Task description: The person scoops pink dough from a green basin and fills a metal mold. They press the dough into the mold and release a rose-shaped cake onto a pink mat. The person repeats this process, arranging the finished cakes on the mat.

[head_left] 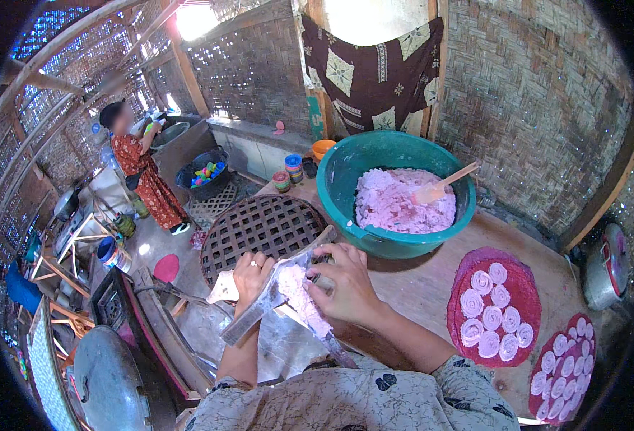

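In front of my body is a wooden press, a long bar with a trough beside it. Crumbly pink dough fills the trough. My left hand is closed around the press on its left side, a ring on one finger. Beside that hand sticks out a pale, flat, handle-like piece. My right hand bends over the trough's right edge, thumb and fingers pressed against the dough. Beyond it stands a big green basin of pink dough with a wooden paddle stuck in it.
Pink round mats with several swirled dough rosettes lie at right. A dark woven lattice tray sits beyond my left hand. Stacked colourful cups stand behind it. A person stands by a basin at far left.
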Available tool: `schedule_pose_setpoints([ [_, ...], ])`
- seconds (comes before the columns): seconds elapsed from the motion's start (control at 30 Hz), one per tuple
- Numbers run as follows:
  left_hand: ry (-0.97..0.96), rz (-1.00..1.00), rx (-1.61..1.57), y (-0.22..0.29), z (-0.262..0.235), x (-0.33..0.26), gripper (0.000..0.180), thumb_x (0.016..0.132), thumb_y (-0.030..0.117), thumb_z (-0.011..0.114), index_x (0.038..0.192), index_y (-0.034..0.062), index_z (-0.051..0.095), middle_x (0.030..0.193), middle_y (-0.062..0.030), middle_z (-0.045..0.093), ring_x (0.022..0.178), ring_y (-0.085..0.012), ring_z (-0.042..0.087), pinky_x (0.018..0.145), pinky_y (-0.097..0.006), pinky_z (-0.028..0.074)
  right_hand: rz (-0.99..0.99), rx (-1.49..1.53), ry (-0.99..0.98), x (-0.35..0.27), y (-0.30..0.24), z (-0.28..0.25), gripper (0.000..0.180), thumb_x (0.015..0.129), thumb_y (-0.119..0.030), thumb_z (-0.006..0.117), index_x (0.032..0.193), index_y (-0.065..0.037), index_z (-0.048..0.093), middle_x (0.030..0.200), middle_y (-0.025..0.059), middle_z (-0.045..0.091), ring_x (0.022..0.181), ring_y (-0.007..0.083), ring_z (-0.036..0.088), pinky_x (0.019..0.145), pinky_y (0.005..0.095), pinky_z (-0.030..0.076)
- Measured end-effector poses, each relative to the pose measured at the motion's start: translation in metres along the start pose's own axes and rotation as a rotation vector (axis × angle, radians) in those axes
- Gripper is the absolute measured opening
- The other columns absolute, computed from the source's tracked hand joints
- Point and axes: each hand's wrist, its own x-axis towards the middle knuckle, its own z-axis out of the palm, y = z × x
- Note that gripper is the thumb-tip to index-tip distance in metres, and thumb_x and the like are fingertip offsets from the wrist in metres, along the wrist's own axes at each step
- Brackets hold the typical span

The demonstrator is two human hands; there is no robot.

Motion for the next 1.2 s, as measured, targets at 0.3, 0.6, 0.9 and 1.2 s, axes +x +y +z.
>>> schedule_pose_setpoints([
  [0.3, -0.013, 0.014, 0.036, -0.001, 0.008, 0.001, 0.016, 0.062, 0.018, 0.064, 0.074, 0.0112, 0.057, 0.072, -0.0046, 0.049, 0.067, -0.0235, 0.050, 0.056, -0.037, 0.043, 0.107, 0.069, -0.021, 0.004, 0.019, -0.002, 0.014, 0.071, -0.020, 0.071, 0.081, -0.011, 0.069, 0.110, 0.0079, 0.057, 0.109, 0.0306, 0.049, 0.092, 0.0455, 0.035],
  [0.6, -0.057, 0.012, 0.031, -0.003, 0.016, -0.004, 0.017, 0.063, 0.019, 0.063, 0.077, 0.0114, 0.058, 0.074, -0.0038, 0.052, 0.069, -0.0239, 0.052, 0.057, -0.037, 0.045, 0.118, 0.112, -0.023, -0.007, 0.028, 0.012, 0.013, 0.075, -0.022, 0.072, 0.082, -0.011, 0.070, 0.106, 0.0073, 0.058, 0.107, 0.0299, 0.050, 0.091, 0.0444, 0.036],
  [0.9, -0.038, 0.027, 0.067, -0.004, 0.013, -0.005, 0.018, 0.062, 0.019, 0.064, 0.077, 0.0111, 0.059, 0.075, -0.0033, 0.052, 0.070, -0.0234, 0.052, 0.057, -0.037, 0.045, 0.153, 0.456, -0.089, -0.007, 0.049, 0.011, 0.019, 0.078, -0.024, 0.073, 0.088, -0.009, 0.069, 0.104, 0.0121, 0.057, 0.104, 0.0307, 0.054, 0.090, 0.0409, 0.041],
  [1.2, -0.039, 0.035, -0.010, -0.001, 0.010, -0.001, 0.018, 0.063, 0.019, 0.063, 0.076, 0.0095, 0.057, 0.075, -0.0062, 0.050, 0.068, -0.0245, 0.050, 0.056, -0.038, 0.043, 0.289, 0.494, 0.004, -0.004, 0.057, 0.016, 0.016, 0.078, -0.020, 0.074, 0.086, -0.007, 0.069, 0.097, 0.0108, 0.058, 0.101, 0.0283, 0.056, 0.088, 0.0379, 0.043],
])
